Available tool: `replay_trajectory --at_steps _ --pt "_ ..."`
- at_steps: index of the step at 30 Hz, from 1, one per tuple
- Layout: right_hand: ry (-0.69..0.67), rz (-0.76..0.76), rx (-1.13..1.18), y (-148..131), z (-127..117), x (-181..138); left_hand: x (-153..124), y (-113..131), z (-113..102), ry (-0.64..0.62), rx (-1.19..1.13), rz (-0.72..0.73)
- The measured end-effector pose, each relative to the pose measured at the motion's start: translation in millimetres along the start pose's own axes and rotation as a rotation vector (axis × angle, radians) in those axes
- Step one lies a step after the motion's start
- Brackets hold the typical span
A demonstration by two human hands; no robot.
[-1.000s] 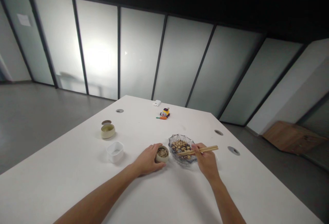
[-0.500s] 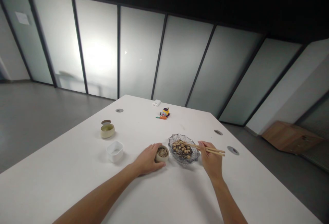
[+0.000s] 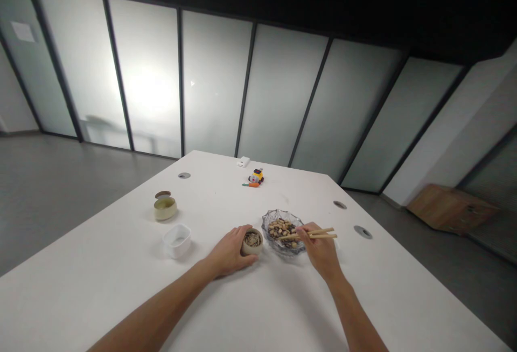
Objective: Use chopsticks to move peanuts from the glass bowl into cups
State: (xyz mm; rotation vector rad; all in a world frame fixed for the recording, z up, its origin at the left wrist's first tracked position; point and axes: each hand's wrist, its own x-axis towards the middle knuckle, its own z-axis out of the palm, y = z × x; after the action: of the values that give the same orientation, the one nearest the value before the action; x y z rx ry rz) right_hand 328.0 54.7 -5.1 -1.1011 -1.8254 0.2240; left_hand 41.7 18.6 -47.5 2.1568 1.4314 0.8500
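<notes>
My left hand point(image 3: 230, 252) curls round the side of a small beige cup point(image 3: 253, 251) standing on the white table. Striped seeds, like sunflower seeds, lie in the cup. Just right of it is a scalloped clear glass bowl point(image 3: 287, 214) with peanuts point(image 3: 278, 227) and dark seeds mixed together. My right hand point(image 3: 322, 255) grips a pair of wooden chopsticks point(image 3: 323, 232), their tips down over the nuts in the bowl. Whether the tips pinch a piece is too small to tell.
Left of my left hand stand a white square bowl point(image 3: 177, 243) and a pale yellow-green bowl point(image 3: 165, 212). Farther back are a yellow toy car point(image 3: 256, 176), an orange toy carrot point(image 3: 252, 185) and a white box point(image 3: 243, 161). Round grommets point(image 3: 362, 232) are set in the table point(image 3: 250, 309).
My right hand has moved left, bringing the chopsticks lower and closer in over the glass bowl. My left hand stays round the cup. The whole view has shifted slightly.
</notes>
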Motion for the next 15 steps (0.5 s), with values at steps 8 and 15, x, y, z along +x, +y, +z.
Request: replay_trajectory --at_steps 8,15 --pt "0.053 -0.019 -0.009 -0.6 -3.3 -1.7 -0.3 -1.9 0.6 0.001 0.001 -0.006" --pt "0.003 0.096 0.047 -0.8 -1.0 -2.7 0.1 -1.7 0.3 -0.012 0.002 -0.008"
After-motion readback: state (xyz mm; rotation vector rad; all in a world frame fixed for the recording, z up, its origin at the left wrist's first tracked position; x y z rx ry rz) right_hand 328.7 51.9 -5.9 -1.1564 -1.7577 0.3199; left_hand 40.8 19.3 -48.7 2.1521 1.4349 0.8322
